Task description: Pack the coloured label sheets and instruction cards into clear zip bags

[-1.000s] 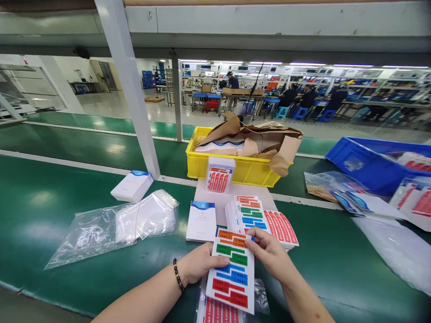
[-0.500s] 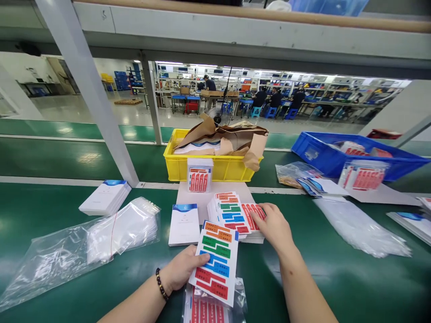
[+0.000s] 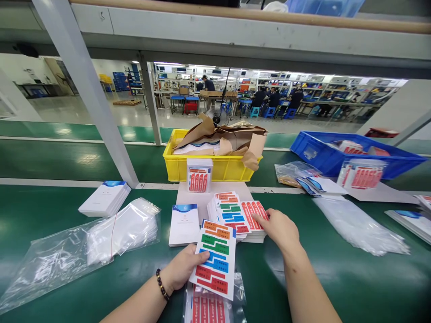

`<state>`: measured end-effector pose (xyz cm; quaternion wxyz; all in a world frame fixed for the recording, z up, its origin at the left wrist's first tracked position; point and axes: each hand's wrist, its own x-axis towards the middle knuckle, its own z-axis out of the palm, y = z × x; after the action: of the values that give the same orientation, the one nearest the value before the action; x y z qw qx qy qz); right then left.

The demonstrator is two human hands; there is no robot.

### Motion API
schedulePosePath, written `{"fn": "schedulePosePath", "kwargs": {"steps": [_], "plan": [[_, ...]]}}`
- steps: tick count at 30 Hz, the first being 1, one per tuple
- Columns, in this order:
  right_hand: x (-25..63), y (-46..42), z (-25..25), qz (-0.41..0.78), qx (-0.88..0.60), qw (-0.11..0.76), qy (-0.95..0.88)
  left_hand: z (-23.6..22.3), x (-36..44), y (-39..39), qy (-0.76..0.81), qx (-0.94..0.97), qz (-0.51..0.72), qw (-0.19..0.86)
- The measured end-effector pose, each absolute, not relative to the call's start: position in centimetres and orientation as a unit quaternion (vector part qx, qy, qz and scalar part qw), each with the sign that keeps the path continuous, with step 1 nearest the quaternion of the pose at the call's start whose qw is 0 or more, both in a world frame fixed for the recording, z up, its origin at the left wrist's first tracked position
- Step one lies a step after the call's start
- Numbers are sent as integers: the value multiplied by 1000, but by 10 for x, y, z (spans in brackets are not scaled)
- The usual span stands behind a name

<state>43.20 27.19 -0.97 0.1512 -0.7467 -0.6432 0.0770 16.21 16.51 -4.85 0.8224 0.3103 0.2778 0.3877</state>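
My left hand (image 3: pixel 183 269) grips a sheet of coloured labels (image 3: pixel 215 258), orange, green, blue and red, with the thumb on top. A blue edge shows behind the sheet's upper corners. Below it lies a clear plastic bag (image 3: pixel 239 296) with red-striped label sheets (image 3: pixel 207 309) inside. My right hand (image 3: pixel 279 229) is at the right edge of a stack of red label sheets (image 3: pixel 252 213), thumb and fingers closed on the edge of the top sheet. Left of that stands a stack of multicoloured label sheets (image 3: pixel 230 211). White booklets (image 3: pixel 184 226) with a blue top band lie beside it.
A yellow bin (image 3: pixel 215 168) with brown paper stands behind, a filled bag (image 3: pixel 200 177) leaning on it. At left are more booklets (image 3: pixel 104 197) and plastic bags (image 3: pixel 124 229). A blue bin (image 3: pixel 310 154) and clear bags (image 3: pixel 363 226) are at right. A slanted post (image 3: pixel 90 89) rises at left.
My right hand has shifted slightly right along the red label stack, its fingers now at the edge. The left hand keeps the coloured label sheet nearly in place.
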Motion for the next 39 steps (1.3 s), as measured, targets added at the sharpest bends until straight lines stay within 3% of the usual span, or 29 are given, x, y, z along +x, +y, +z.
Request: {"fn": "schedulePosePath", "kwargs": {"steps": [6, 11, 16, 19, 29, 33, 36, 39], "plan": [[444, 272, -1, 147, -728, 294, -602, -48, 163, 166, 285, 296, 417, 810], [426, 253, 14, 296, -630, 401, -596, -45, 164, 166, 293, 281, 449, 796], [369, 227, 6, 625, -459, 262, -574, -42, 166, 170, 307, 265, 486, 774], [347, 222, -6, 621, -472, 218, -586, -43, 167, 171, 310, 269, 488, 770], [343, 226, -19, 546, -510, 221, -627, -48, 165, 170, 327, 377, 478, 723], [342, 225, -15, 533, -502, 296, -614, -51, 164, 170, 329, 388, 470, 721], [340, 222, -8, 583, -465, 386, -543, -51, 164, 168, 316, 398, 457, 730], [341, 220, -4, 674, -389, 353, -520, -48, 163, 166, 307, 425, 434, 733]]}}
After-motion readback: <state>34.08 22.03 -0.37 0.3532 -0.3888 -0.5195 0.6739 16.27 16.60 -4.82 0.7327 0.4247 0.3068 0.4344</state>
